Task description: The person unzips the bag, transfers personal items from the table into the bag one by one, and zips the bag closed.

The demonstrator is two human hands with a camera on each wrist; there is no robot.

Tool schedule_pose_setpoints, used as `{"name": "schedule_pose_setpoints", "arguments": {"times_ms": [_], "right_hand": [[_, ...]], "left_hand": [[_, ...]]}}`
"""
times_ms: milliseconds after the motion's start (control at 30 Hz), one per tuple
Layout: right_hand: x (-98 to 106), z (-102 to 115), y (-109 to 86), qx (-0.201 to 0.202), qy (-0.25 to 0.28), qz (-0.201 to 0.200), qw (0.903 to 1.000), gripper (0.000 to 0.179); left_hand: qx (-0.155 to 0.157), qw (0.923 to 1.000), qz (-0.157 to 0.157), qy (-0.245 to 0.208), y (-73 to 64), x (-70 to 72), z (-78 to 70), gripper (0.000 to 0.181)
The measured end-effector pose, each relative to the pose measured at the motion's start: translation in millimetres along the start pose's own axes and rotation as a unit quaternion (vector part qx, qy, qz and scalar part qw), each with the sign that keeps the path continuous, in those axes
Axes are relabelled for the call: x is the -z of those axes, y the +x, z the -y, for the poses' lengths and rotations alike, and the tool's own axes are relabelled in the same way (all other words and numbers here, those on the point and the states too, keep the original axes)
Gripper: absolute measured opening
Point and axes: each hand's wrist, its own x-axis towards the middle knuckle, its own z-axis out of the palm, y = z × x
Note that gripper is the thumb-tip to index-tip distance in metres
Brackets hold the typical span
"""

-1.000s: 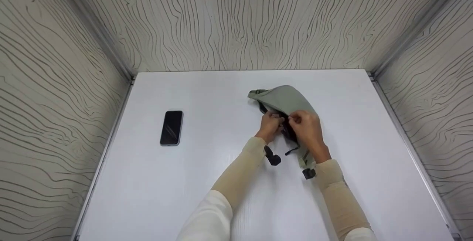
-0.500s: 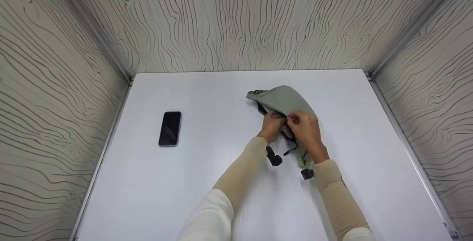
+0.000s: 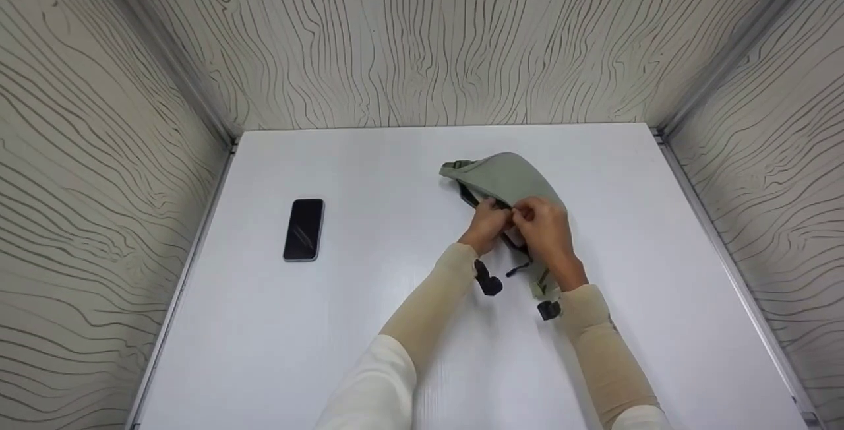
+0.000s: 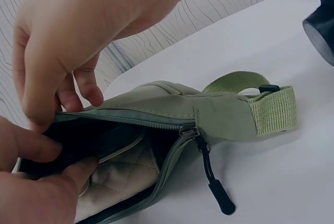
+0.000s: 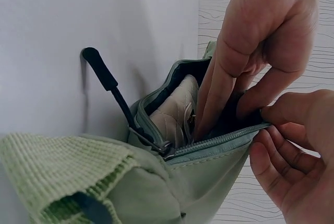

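Two bare hands work at a green bag [image 3: 513, 176] lying on a white table [image 3: 372, 186], right of centre and towards the back. The right hand [image 3: 546, 225] pinches the bag's zipped rim [image 5: 225, 141] between thumb and fingers, seemingly to hold the mouth apart so the other hand has room. The left hand [image 3: 486, 222] reaches into that mouth with its fingers parted; some fingertips are lost in the dark lining, so I cannot tell whether it has hold of anything.

Inside the bag sits a pale quilted pouch [image 4: 122, 177]. It fills much of the mouth near the zip's end and lies right beside the left hand's fingers, so it probably leaves them little room. The zip is undone, its slider [image 4: 189, 131] at the end of the opening nearest the person. Its black pull [image 4: 222, 198] hangs outside, away from the gap. Just past it, a green webbing strap [image 4: 275, 113] loops out, also apart from the fingers.

A phone [image 3: 304, 229] lies on the table, dark screen up, well apart on the person's left and in neither hand's way. Black cameras [image 3: 489, 284] jut from both wrists. Wood-patterned walls [image 3: 395, 41] enclose the table's back and sides.
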Motion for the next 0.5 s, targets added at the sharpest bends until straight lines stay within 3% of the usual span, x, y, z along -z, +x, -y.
{"name": "schedule_pose_setpoints", "arguments": {"times_ms": [300,500], "right_hand": [[-1.6,-0.5,-0.2,-0.005,0.001,0.003,1.0,0.005],[-1.2,-0.1,-0.4,-0.004,0.002,0.002,1.0,0.005]], "left_hand": [[0.002,0.9996,0.02,-0.019,0.0,1.8,-0.9,0.064],[-0.004,0.9992,0.015,0.036,-0.2,2.7,-0.6,0.027]]}}
